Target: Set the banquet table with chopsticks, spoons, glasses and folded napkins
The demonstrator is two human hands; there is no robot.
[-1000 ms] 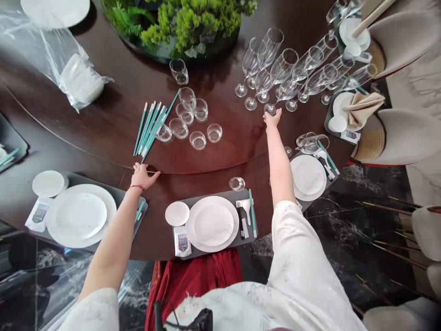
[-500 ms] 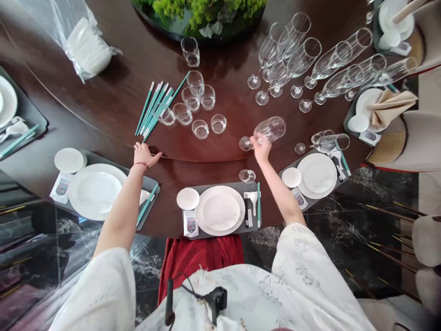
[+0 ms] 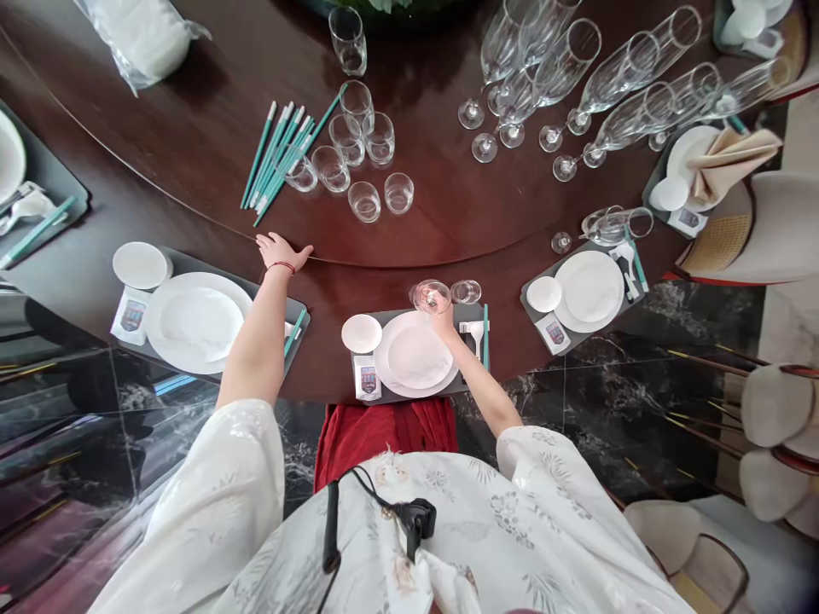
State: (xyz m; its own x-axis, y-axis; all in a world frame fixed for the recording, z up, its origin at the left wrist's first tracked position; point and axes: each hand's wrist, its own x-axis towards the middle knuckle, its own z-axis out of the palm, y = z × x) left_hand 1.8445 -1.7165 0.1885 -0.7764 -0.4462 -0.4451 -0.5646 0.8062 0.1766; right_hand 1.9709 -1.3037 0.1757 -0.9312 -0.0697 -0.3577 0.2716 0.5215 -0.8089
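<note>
My right hand (image 3: pixel 443 321) is closed around a stemmed wine glass (image 3: pixel 430 296), held just behind the stacked white plates (image 3: pixel 419 362) of the middle place setting. The glass looks upright from above; whether its foot touches the table is hidden. A short glass tumbler (image 3: pixel 467 292) stands immediately to its right. With fingers spread and nothing in them, my left hand (image 3: pixel 282 251) rests at the edge of the turntable (image 3: pixel 448 230). Just beyond it lies a bundle of teal-and-white chopsticks (image 3: pixel 278 162), with several tumblers (image 3: pixel 364 202) to their right.
Several stemmed glasses (image 3: pixel 550 141) stand at the turntable's right. Place settings flank the middle one, with plates on the left (image 3: pixel 198 320) and right (image 3: pixel 592 290). A plastic-wrapped white stack (image 3: pixel 147 43) lies back left. A red-draped seat (image 3: pixel 390 435) is in front of me.
My right hand has brought the wine glass left and toward me, from over the turntable to behind the middle plates. My left hand stays at the turntable edge. The camera view has shifted.
</note>
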